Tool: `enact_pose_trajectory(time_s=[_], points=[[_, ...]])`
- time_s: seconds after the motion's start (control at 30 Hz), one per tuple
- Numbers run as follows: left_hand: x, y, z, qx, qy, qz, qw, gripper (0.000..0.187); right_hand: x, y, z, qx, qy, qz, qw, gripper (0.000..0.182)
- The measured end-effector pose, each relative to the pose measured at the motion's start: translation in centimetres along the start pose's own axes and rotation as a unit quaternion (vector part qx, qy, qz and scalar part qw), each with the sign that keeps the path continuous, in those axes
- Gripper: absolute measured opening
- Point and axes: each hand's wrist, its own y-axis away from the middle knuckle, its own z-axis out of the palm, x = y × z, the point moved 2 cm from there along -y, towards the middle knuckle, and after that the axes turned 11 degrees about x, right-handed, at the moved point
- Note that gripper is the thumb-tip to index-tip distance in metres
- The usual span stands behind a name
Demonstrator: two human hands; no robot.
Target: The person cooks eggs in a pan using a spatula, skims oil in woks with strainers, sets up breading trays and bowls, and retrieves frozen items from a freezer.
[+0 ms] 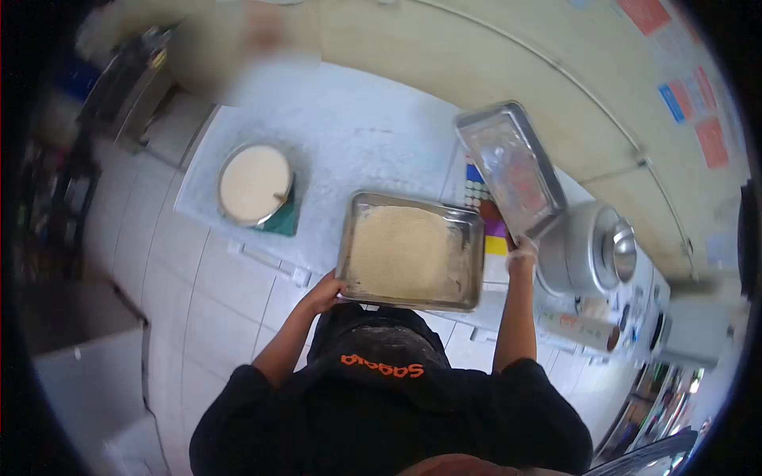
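While I am watching remotely, the left hand (325,292) is clamping the near corner of a silver rectangular metal tray (476,266) of pale beige powder (403,250) lying between the hands, probably for steadiness where that corner is apparently overhanging the white tabletop (373,135). The right hand (521,252) is gripping the near end of a second silver rectangular metal tray (502,159), apparently for clearance from the powder.

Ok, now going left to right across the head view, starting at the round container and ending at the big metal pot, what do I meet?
Round container of pale contents, left hand, rectangular metal tray of beige powder, tilted metal tray, big metal pot.
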Motion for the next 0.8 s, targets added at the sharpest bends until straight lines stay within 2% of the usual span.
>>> enact_pose_trajectory(time_s=[0.03, 0.07, 0.13, 0.17, 0.2, 0.23, 0.27, 0.3, 0.33, 0.37, 0.4, 0.43, 0.5, 0.57, 0.63, 0.67, 0.7, 0.77, 0.8], points=[[-1.7, -0.6, -0.2, -0.049, -0.022, 0.005, 0.999, 0.061, 1.4, -3.7, -2.2, -0.021, 0.05, -0.004, 0.999, 0.024], [-2.0, 0.9, 0.9, -0.047, 0.019, 0.008, 0.999, 0.06, 3.4, -6.4, -3.6, -0.043, 0.101, -0.007, 0.994, 0.033], [-2.8, 3.3, 3.2, -0.031, 0.066, 0.007, 0.997, 0.058, 0.7, -2.5, -1.2, 0.02, 0.054, 0.064, 0.996, 0.036], [-3.7, 4.2, 3.4, -0.018, 0.074, 0.003, 0.997, 0.059, -0.7, -1.2, 0.1, 0.029, 0.074, 0.06, 0.995, 0.036], [-4.6, 4.4, 3.5, -0.01, 0.097, 0.037, 0.995, 0.053, -0.9, -1.1, 0.9, 0.034, 0.09, 0.053, 0.994, 0.035], [-6.7, 5.1, 3.3, 0.003, 0.121, 0.069, 0.99, 0.048, 0.4, -4.2, -1.1, -0.045, 0.094, 0.036, 0.994, 0.037], [-8.9, 5.7, 2.6, 0.047, 0.15, 0.087, 0.984, 0.048, -0.8, -2.2, 0.4, -0.067, 0.13, 0.03, 0.989, 0.041], [-11.1, 6.2, 1.9, 0.05, 0.169, 0.09, 0.98, 0.046, -1.8, -1.6, 1.8, -0.089, 0.094, 0.136, 0.982, 0.039], [-12.7, 7.2, 1.5, 0.055, 0.19, 0.097, 0.976, 0.045, -2.2, -2.5, 1.6, -0.109, 0.079, 0.126, 0.983, 0.04], [-13.7, 8.6, 0.6, 0.104, 0.224, 0.12, 0.962, 0.045, -3.0, -2.6, 2.9, -0.143, 0.253, -0.022, 0.957, 0.042], [-15.0, 10.3, -0.1, 0.109, 0.192, 0.103, 0.97, 0.048, -3.2, -3.3, 4.0, -0.194, 0.279, -0.127, 0.932, 0.042], [-16.5, 12.4, -0.2, 0.116, 0.164, 0.082, 0.976, 0.052, -2.0, -5.1, 6.6, -0.279, 0.348, -0.202, 0.872, 0.045], [-19.0, 17.3, 0.5, 0.159, 0.283, 0.14, 0.935, 0.047, 0.6, -8.7, 11.7, -0.416, 0.415, -0.375, 0.717, 0.05], [-25.5, 18.1, 0.3, 0.2, 0.365, 0.181, 0.891, 0.042, 2.3, -3.6, 17.9, -0.484, 0.292, -0.239, 0.789, 0.055], [-29.7, 21.2, 0.6, 0.274, 0.385, 0.188, 0.861, 0.05, 2.6, 2.5, 21.6, -0.503, 0.171, -0.093, 0.842, 0.061], [-31.0, 24.9, 1.4, 0.3, 0.445, 0.234, 0.811, 0.051, 3.3, 6.5, 21.7, -0.501, 0.112, -0.015, 0.858, 0.064], [-33.0, 25.6, 1.6, 0.306, 0.451, 0.251, 0.8, 0.051, 4.0, 10.7, 22.4, -0.518, 0.104, -0.015, 0.849, 0.064], [-38.1, 25.8, 0.2, 0.331, 0.541, 0.297, 0.713, 0.043, 7.1, 21.1, 23.2, -0.527, 0.08, -0.041, 0.845, 0.053], [-40.2, 26.9, -0.4, 0.334, 0.548, 0.31, 0.701, 0.043, 8.6, 26.6, 23.5, -0.535, 0.069, -0.049, 0.84, 0.05]])
